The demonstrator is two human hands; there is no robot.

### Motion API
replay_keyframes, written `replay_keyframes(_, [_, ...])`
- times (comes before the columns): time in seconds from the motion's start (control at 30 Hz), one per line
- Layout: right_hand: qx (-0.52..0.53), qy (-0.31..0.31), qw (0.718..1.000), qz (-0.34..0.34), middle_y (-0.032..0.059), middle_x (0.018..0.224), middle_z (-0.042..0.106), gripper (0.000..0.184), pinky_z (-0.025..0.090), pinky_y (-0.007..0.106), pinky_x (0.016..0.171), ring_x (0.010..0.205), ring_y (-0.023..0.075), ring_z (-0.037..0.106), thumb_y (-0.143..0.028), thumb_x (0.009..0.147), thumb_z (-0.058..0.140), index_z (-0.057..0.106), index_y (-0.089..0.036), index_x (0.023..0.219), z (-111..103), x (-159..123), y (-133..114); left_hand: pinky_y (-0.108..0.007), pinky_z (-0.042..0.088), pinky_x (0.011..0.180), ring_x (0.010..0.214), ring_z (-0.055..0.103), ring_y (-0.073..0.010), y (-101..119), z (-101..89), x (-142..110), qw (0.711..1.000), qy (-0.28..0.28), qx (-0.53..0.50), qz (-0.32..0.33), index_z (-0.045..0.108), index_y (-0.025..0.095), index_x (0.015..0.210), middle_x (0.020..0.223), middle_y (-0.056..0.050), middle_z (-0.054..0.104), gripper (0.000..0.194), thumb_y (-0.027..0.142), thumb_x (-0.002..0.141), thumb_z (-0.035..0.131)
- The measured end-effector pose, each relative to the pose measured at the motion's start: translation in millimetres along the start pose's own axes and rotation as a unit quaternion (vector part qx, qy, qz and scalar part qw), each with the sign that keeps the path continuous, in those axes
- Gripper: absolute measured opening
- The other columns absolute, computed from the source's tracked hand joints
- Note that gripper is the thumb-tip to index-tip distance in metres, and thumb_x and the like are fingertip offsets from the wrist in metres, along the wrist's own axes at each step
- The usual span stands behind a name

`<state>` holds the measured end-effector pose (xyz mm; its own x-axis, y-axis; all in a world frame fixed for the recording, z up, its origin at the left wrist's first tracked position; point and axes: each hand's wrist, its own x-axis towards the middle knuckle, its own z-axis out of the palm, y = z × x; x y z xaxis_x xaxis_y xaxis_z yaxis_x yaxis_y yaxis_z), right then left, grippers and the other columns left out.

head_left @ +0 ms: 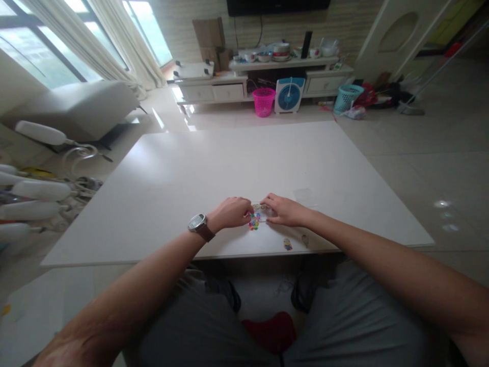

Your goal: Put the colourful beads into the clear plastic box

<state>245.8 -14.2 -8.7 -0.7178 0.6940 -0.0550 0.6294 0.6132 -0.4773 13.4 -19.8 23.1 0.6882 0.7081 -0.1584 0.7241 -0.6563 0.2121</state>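
- Just below the centre of the frame, a small clear sheet of colourful stickers [255,220] lies flat on the white table [229,163], near its front edge, where both hands can reach it without stretching.
- Closing in from the left, the left hand [230,212], with a wristwatch [198,224] behind it, has its fingers curled together and their tips pressed on the sheet's left side, apparently pinning it down.
- Opposite it, the right hand [284,210] meets it; its fingertips are bunched on the sheet's upper right part, perhaps pinching a sticker, though what they grip is too small to tell.
- Lower right of the hands, a small yellow sticker [288,244] sits apart at the table's edge.
- Far off at the upper centre, a pink basket [263,101] stands on the floor.
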Motion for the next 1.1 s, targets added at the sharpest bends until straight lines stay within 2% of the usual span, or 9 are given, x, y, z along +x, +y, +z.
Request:
replay_keyframes(0.27, [0.004,0.004,1.000,-0.003,0.0112,0.116,0.055,0.048,0.049,0.034,0.083,0.090,0.0219,0.061,-0.026,0.083,0.073,0.056,-0.016,0.126,1.1,-0.2,1.2,-0.029,0.043,0.064,0.071,0.066,-0.0202,-2.2,9.4,1.7,1.000,-0.004,-0.010,-0.007,0.077,0.027,0.092,0.080,-0.005,0.074,0.025,0.028,0.084,0.053])
replay_keyframes(0.47, [0.006,0.004,1.000,-0.007,0.0096,0.114,0.055,0.046,0.048,0.032,0.082,0.089,0.0207,0.061,-0.024,0.082,0.073,0.057,-0.018,0.125,0.5,-0.1,0.8,-0.027,0.045,0.068,0.075,0.067,-0.0188,-0.1,3.0,-1.2,1.000,0.003,-0.015,-0.002,0.076,0.028,0.102,0.088,-0.004,0.075,0.028,0.027,0.084,0.055])
replay_keyframes(0.6, [0.008,0.005,1.000,-0.006,0.0100,0.114,0.056,0.046,0.049,0.033,0.083,0.091,0.0217,0.061,-0.025,0.083,0.073,0.057,-0.018,0.125,0.4,0.3,0.7,-0.028,0.046,0.069,0.076,0.068,-0.0202,1.3,2.2,-3.1,1.000,-0.006,-0.003,-0.003,0.078,0.027,0.098,0.085,-0.006,0.075,0.026,0.032,0.086,0.055])
replay_keyframes(0.8, [0.008,0.004,1.000,-0.005,0.0108,0.114,0.055,0.046,0.049,0.033,0.081,0.089,0.0214,0.061,-0.024,0.083,0.072,0.057,-0.016,0.125,1.3,0.0,1.2,-0.029,0.045,0.067,0.075,0.068,-0.0212,1.5,3.0,-3.1,1.000,-0.008,-0.006,-0.021,0.077,0.029,0.102,0.087,-0.005,0.076,0.028,0.032,0.086,0.055])
replay_keyframes(1.1, [0.003,0.002,1.000,-0.003,0.0104,0.115,0.055,0.047,0.049,0.032,0.081,0.089,0.0209,0.061,-0.025,0.083,0.072,0.056,-0.017,0.126,1.8,0.3,2.0,-0.028,0.044,0.065,0.072,0.067,-0.0202,3.1,0.7,-2.8,1.000,-0.015,-0.003,-0.024,0.077,0.025,0.088,0.081,-0.006,0.075,0.024,0.030,0.086,0.053])
